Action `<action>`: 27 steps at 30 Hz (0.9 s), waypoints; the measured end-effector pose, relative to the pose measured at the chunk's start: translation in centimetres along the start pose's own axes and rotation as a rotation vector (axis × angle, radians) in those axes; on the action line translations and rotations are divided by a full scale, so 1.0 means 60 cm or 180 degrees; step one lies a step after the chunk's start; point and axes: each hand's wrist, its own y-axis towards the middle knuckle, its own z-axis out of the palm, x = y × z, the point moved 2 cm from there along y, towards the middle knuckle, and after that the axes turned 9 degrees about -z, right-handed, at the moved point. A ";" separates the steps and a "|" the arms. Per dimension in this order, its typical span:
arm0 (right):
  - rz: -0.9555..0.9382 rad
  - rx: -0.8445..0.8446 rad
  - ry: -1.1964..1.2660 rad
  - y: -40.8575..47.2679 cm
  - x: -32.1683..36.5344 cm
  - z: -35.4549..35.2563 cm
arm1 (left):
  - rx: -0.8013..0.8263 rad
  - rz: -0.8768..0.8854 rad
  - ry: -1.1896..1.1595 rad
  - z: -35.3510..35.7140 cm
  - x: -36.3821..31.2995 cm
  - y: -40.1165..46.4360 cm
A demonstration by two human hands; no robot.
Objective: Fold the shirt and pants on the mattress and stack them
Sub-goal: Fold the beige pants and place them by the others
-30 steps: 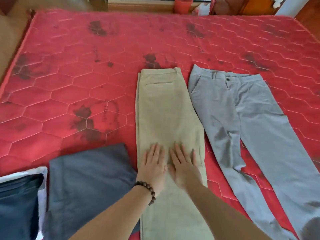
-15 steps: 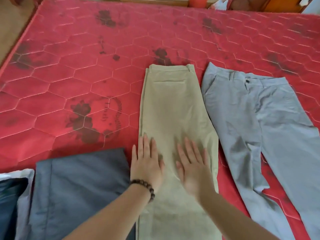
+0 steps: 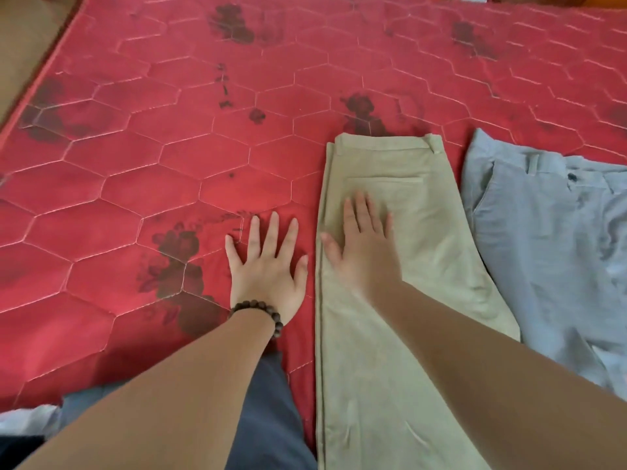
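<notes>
Beige pants (image 3: 393,205), folded lengthwise leg on leg, lie on the red mattress (image 3: 169,164) with the waistband at the far end. My right hand (image 3: 364,252) presses flat on them below the back pocket, fingers straight. My left hand (image 3: 268,266), with a bead bracelet on the wrist, rests flat on the bare mattress just left of the pants' edge. Grey pants (image 3: 556,239) lie spread out to the right. A dark grey folded garment (image 3: 271,418) shows under my left forearm.
A white and dark cloth (image 3: 30,422) sits at the near left corner. The mattress's left edge meets the floor (image 3: 23,39) at the top left. Dark flower prints dot the red quilted surface.
Both hands slid up along the beige pants toward the waistband. My left hand left the cloth and now lies on the mattress beside it. The view shifted left.
</notes>
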 end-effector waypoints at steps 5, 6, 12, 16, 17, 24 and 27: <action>0.0574 0.0084 0.0078 0.087 0.032 0.014 | 0.0015 -0.0010 -0.0039 0.003 0.003 0.000; 0.0636 0.0031 0.0077 0.086 0.032 0.017 | 0.0009 -0.0015 -0.0057 0.004 0.003 -0.001; 0.0541 -0.0487 0.0417 0.098 0.040 0.007 | 0.0030 -0.0015 -0.0079 0.006 0.003 -0.001; 0.0284 -0.0130 0.0191 0.094 0.064 0.019 | 0.0042 0.0002 -0.0064 0.005 0.002 -0.003; 0.0291 0.0003 0.0084 0.096 0.065 0.022 | 0.0038 0.0007 -0.0051 0.004 0.002 -0.002; 0.0268 -0.0223 0.0574 -0.049 0.084 0.011 | 0.0028 0.0004 -0.0014 0.004 0.001 -0.004; 0.0211 0.0081 0.0367 -0.136 0.101 0.031 | -0.0020 0.0008 0.0001 0.003 0.001 -0.003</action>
